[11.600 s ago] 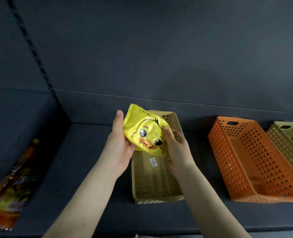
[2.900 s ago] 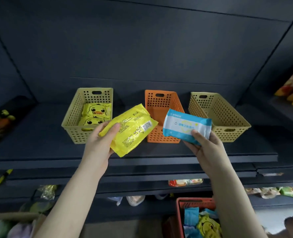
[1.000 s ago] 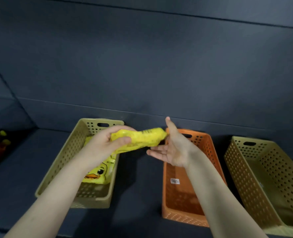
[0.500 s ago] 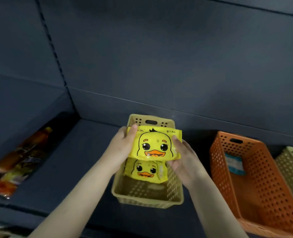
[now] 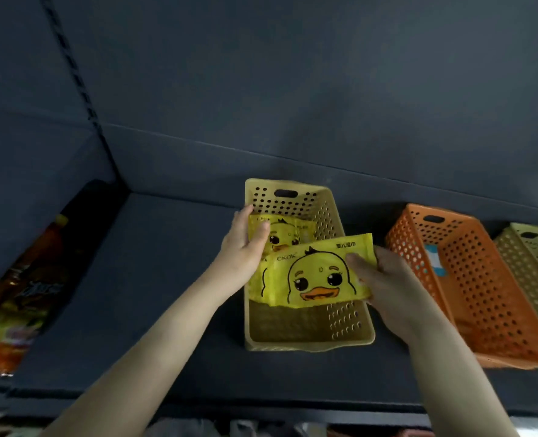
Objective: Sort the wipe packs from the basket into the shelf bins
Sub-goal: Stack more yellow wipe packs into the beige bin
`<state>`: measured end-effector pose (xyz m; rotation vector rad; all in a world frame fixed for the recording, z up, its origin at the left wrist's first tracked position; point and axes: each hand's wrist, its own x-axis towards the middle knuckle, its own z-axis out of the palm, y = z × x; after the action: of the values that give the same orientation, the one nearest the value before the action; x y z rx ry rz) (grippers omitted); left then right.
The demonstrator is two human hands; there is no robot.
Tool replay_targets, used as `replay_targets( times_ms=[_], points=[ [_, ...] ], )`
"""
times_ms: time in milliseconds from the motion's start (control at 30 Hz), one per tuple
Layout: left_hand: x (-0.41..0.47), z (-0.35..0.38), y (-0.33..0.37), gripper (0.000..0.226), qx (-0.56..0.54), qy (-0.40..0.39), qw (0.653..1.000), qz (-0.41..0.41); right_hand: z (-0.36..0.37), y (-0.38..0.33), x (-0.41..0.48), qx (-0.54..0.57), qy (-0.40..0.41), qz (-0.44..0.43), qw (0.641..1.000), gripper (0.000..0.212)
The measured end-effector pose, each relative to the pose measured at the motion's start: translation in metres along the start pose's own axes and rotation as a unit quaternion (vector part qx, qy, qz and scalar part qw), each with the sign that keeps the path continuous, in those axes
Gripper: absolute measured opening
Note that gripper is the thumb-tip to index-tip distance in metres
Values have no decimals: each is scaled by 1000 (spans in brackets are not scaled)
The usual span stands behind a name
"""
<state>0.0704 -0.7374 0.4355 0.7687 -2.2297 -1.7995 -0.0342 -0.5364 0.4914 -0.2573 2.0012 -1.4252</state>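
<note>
Right hand (image 5: 390,279) pinches front duck wipe pack (image 5: 312,275), now lowered into yellow bin (image 5: 308,342); left hand (image 5: 242,247) pinches rear duck pack (image 5: 286,234).

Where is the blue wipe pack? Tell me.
Head view, right side: the blue wipe pack lies inside the orange bin, against its left wall, just right of the yellow bin.

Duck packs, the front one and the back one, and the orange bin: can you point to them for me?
front duck pack (image 5: 316,279), head view, on the duck's face.
back duck pack (image 5: 285,237), head view, on the duck's face.
orange bin (image 5: 495,288), head view, on its holed inside wall.
</note>
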Motion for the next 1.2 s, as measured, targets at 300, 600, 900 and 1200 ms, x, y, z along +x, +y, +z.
replay_targets(
  times_ms=[300,600,900,1200],
  points=[
    [5,1,-11,69,-23,-29,999,8,22,8,24,-347,-126,105,924,41],
    [2,2,-10,66,-41,-16,999,3,48,-4,60,-542,-258,26,799,41],
    [-2,2,-3,63,-17,-5,1000,-22,51,0,75,-610,-316,31,726,40],
    [-5,2,1,62,-38,-6,999,-31,53,7,69,-518,-246,-29,818,22]
  ],
)
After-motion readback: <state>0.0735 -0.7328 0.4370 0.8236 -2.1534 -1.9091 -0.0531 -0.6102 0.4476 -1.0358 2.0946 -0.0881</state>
